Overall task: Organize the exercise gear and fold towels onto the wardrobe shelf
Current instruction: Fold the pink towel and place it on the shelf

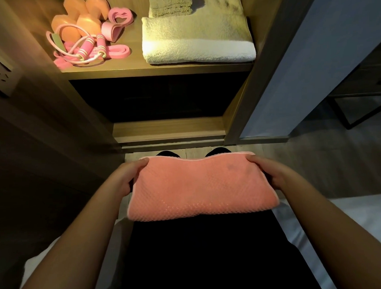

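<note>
Dumbbells (81,16) and top towel (169,4): cut off by the upper edge. Left hand (130,179) and right hand (266,172): fingers hidden beneath the pink towel (199,187), thumbs alone showing. Lower compartment (162,97): too dark to tell contents.

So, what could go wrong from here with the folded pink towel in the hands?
1. The left hand and right hand grip the pink towel only at its ends, so the fold may sag open when lifted.
2. On the shelf, the white towel fills the right side and the skipping rope lies on the left. Little bare room seems left, so the pink towel may push the rope or sit crooked.
</note>
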`<state>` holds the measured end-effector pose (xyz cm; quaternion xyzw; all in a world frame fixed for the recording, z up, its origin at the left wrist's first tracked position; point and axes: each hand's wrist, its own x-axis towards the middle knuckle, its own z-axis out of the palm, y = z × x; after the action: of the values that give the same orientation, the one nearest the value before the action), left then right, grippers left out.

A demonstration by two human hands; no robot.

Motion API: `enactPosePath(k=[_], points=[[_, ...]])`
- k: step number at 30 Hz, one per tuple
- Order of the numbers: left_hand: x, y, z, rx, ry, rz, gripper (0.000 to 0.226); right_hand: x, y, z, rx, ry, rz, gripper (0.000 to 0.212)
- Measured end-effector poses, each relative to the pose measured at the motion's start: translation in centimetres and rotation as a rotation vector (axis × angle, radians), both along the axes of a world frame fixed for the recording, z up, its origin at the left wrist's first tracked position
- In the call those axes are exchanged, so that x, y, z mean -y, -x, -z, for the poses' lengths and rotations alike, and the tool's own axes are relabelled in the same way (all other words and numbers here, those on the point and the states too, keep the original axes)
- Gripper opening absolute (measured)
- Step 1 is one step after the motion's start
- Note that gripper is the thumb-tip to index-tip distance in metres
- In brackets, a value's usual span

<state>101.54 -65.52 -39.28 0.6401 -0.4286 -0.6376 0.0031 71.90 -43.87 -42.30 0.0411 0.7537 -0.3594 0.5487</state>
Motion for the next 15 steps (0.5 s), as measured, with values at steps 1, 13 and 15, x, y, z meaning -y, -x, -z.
enactPosePath(k=[1,13,15], points=[[0.0,0.0,-0.2,-0.012,-0.045,-0.033,0.022,0.0,0.1,0.0,-0.003,0.013,0.011,0.030],[-1.0,-0.7,1.3,0.429,0.326,0.385,0.073,0.4,-0.1,1.0,-0.137,0.061,-0.039,0.037],[-1.3,0.1,1.0,0.293,0.086,0.330,0.077,0.5,-0.2,1.0,-0.157,0.063,-0.045,0.037]])
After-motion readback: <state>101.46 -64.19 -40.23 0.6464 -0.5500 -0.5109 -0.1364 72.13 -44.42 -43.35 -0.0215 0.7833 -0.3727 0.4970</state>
